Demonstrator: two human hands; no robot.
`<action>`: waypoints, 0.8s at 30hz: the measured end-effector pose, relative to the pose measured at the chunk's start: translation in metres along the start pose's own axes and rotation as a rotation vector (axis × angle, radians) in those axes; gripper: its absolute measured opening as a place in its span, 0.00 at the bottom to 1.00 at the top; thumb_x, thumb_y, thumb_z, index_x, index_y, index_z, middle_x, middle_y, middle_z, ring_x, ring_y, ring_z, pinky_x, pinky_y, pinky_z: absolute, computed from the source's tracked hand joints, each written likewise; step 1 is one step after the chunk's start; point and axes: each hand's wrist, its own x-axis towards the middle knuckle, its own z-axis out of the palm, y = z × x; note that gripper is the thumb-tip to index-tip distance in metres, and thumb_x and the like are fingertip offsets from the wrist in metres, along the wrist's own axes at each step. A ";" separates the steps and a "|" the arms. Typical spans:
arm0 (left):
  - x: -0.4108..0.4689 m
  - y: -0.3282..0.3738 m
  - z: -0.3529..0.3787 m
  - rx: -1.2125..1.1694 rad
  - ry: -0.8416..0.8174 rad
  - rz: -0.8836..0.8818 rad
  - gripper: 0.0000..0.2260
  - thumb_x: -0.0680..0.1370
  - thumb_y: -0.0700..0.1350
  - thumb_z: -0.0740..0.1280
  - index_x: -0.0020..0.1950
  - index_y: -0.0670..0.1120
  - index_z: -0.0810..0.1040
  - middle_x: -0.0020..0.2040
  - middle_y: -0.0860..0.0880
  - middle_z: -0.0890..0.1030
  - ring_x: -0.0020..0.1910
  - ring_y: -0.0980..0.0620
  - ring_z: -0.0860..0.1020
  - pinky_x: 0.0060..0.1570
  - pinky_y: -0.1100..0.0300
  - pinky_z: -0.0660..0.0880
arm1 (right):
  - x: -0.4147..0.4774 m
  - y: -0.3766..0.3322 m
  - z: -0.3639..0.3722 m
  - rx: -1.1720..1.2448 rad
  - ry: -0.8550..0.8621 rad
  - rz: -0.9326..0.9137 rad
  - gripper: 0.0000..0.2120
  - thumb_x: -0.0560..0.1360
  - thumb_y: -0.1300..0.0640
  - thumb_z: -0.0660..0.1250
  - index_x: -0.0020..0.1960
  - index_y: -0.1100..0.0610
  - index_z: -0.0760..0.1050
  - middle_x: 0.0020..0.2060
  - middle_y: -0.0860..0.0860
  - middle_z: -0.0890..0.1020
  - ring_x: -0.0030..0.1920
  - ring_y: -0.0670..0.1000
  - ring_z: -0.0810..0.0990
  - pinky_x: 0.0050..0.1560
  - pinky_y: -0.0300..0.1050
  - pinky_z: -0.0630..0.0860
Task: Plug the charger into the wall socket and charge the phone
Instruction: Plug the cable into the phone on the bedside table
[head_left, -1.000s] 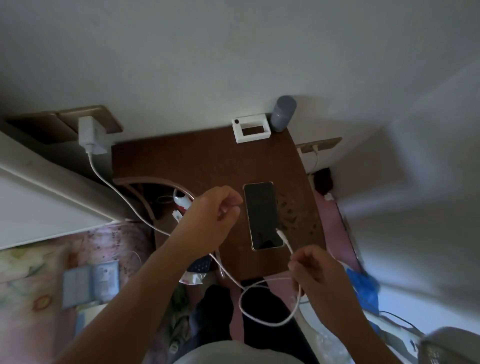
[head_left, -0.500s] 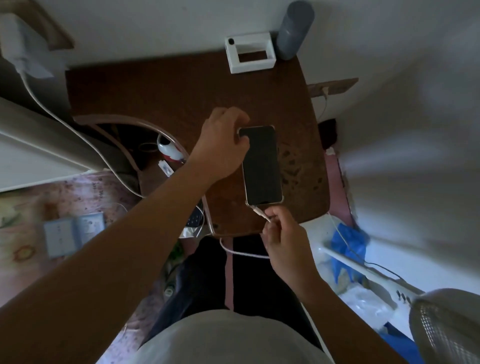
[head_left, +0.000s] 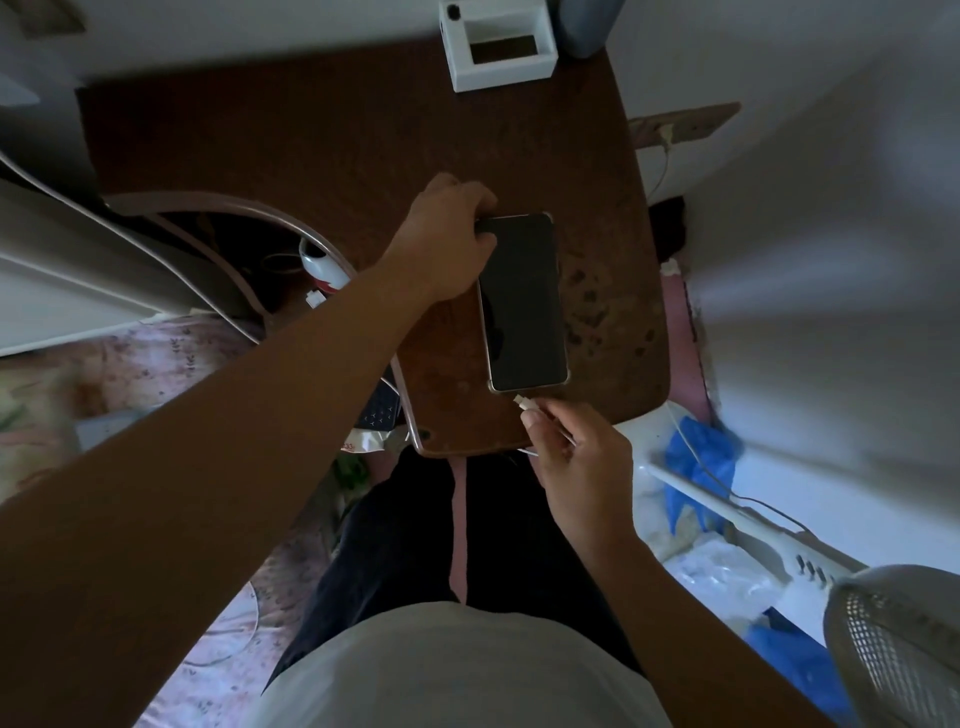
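Observation:
A black phone (head_left: 522, 304) lies screen-up on the brown table (head_left: 322, 145), its screen dark. My left hand (head_left: 447, 236) grips the phone's far left corner. My right hand (head_left: 576, 457) pinches the white cable plug (head_left: 523, 402), whose tip sits just below the phone's near edge, a little apart from it. The white cable (head_left: 519, 451) shows only as a short piece under my right hand. The wall charger and its socket are out of view.
A white open box (head_left: 501, 49) and a grey cylinder (head_left: 587, 26) stand at the table's far edge. A second wall socket (head_left: 680, 124) with a cable is at the right. A fan (head_left: 893, 644) stands at lower right; blue bags (head_left: 701, 452) lie on the floor.
My head has tilted down, so the wall charger left the view. My left hand went from holding the cable to gripping the phone. My right hand brought the plug to the phone's near edge.

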 end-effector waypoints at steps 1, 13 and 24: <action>0.000 -0.002 0.000 0.001 0.005 -0.006 0.17 0.77 0.44 0.66 0.66 0.46 0.73 0.63 0.44 0.72 0.54 0.53 0.71 0.52 0.64 0.67 | 0.000 0.001 0.000 0.002 -0.001 0.028 0.12 0.77 0.49 0.66 0.55 0.54 0.82 0.46 0.47 0.86 0.44 0.42 0.82 0.43 0.34 0.78; -0.003 -0.011 0.005 0.012 0.024 -0.031 0.22 0.72 0.46 0.72 0.66 0.49 0.73 0.59 0.45 0.75 0.50 0.54 0.71 0.50 0.61 0.68 | 0.003 0.009 0.009 -0.055 0.048 0.114 0.09 0.75 0.51 0.69 0.50 0.56 0.80 0.45 0.51 0.82 0.40 0.45 0.79 0.37 0.36 0.77; -0.006 -0.016 0.005 -0.054 0.008 -0.038 0.22 0.72 0.46 0.72 0.65 0.49 0.73 0.54 0.49 0.77 0.47 0.55 0.74 0.46 0.62 0.69 | 0.005 0.003 0.013 -0.111 0.042 0.168 0.10 0.76 0.48 0.68 0.49 0.55 0.80 0.42 0.48 0.83 0.39 0.46 0.79 0.37 0.40 0.75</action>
